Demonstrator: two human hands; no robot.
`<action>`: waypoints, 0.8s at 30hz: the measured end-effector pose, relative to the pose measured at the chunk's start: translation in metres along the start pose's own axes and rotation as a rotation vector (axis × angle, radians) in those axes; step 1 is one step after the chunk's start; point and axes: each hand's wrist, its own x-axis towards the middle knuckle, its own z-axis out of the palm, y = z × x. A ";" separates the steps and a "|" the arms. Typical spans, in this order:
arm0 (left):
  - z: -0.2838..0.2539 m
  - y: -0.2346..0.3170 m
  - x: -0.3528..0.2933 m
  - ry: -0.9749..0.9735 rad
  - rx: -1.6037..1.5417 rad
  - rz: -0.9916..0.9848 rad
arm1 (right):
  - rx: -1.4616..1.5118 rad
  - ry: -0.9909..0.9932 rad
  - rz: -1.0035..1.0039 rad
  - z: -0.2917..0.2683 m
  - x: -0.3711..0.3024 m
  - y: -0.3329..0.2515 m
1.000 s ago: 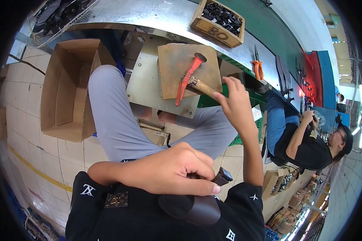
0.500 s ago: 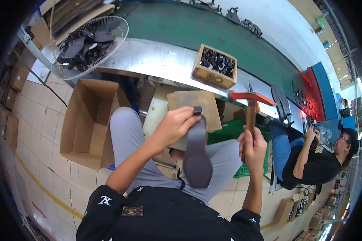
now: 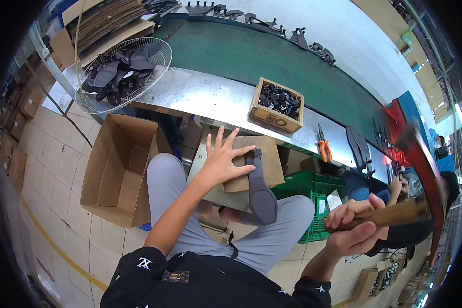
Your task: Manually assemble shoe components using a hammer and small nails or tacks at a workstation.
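My left hand point(image 3: 225, 158) has its fingers spread over a tan block point(image 3: 240, 180). Its thumb and index fingertips touch the left edge of a dark grey shoe sole point(image 3: 263, 197), near the narrow end. A small black piece point(image 3: 256, 153) sits at that end, over the block, while the wide end reaches toward my lap. Out to the right, my right hand point(image 3: 357, 220) is wrapped round the wooden handle of a hammer point(image 3: 395, 214). The hammer's red head is raised and blurred, close to the camera.
On the metal ledge stand a wooden box point(image 3: 276, 122) of small black pieces and orange-handled pliers point(image 3: 324, 146). A wire basket point(image 3: 164, 59) holds dark soles. An open cardboard box point(image 3: 105, 177) is left of my legs, a green crate point(image 3: 305, 179) right. A co-worker point(image 3: 400, 233) sits at right.
My right hand has swung the hammer up and to the right. The sole now lies with its narrow end on the block, and my left fingers have spread from their pinch.
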 end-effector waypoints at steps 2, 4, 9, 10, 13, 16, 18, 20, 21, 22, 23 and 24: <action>0.002 0.001 0.002 -0.025 -0.023 0.022 | -0.490 -0.248 -0.005 -0.019 -0.015 0.040; -0.004 -0.007 0.001 -0.020 -0.009 -0.002 | -1.246 -0.402 -0.041 -0.003 -0.022 0.047; -0.001 -0.011 0.000 -0.027 -0.031 0.024 | -0.249 0.133 0.135 -0.008 0.019 -0.027; 0.004 -0.004 0.006 -0.026 -0.047 0.047 | -0.272 0.145 0.129 -0.007 0.015 -0.018; 0.000 -0.008 -0.002 -0.033 -0.016 0.001 | -1.211 -0.390 0.091 -0.001 -0.014 0.050; 0.002 -0.007 -0.002 -0.023 -0.030 0.004 | -1.118 -0.286 0.111 0.002 -0.001 0.045; -0.001 -0.005 0.005 0.061 -0.098 0.051 | -0.936 -0.146 0.125 -0.002 0.019 0.031; -0.004 -0.001 0.004 0.157 -0.021 0.223 | -0.767 0.005 0.153 0.000 0.022 0.026; 0.002 -0.004 0.002 0.148 -0.008 0.312 | -0.780 0.006 0.124 0.001 0.024 0.033; 0.013 -0.007 0.002 0.272 -0.139 0.418 | -0.792 0.007 0.096 0.002 0.027 0.041; 0.012 0.004 -0.004 0.260 -0.150 0.425 | -0.965 -0.057 0.078 -0.009 0.026 0.046; -0.001 0.018 -0.013 0.111 -0.387 0.387 | -1.038 -0.118 -0.060 -0.011 0.030 0.055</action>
